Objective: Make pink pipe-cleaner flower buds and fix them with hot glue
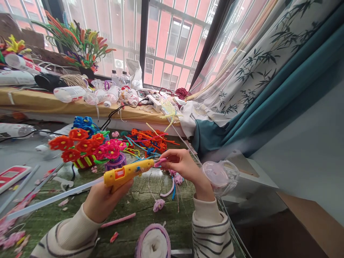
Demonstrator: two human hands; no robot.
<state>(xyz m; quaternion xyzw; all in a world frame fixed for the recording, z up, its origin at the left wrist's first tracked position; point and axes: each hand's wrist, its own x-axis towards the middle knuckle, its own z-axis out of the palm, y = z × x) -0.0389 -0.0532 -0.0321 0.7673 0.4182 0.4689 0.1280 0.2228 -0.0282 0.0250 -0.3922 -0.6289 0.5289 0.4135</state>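
Observation:
My left hand (107, 200) grips a yellow hot glue gun (127, 173), with a long translucent glue stick (53, 195) trailing from its back to the lower left. My right hand (182, 168) pinches a small pink pipe-cleaner piece (160, 163) right by the gun's nozzle. Beyond the hands stand pipe-cleaner flowers, red-orange (73, 145) and magenta (110, 149), the magenta ones above a purple pot (115, 162). A small pink pipe-cleaner flower (159, 205) lies on the green-patterned tabletop (166, 222) below my hands.
A clear plastic cup (219, 176) sits right of my right hand, near the table edge. Loose pipe cleaners (147, 140) lie behind the flowers, and a pink-rimmed white roll (153, 242) sits at the front. Bottles and a power strip (154, 103) crowd the windowsill.

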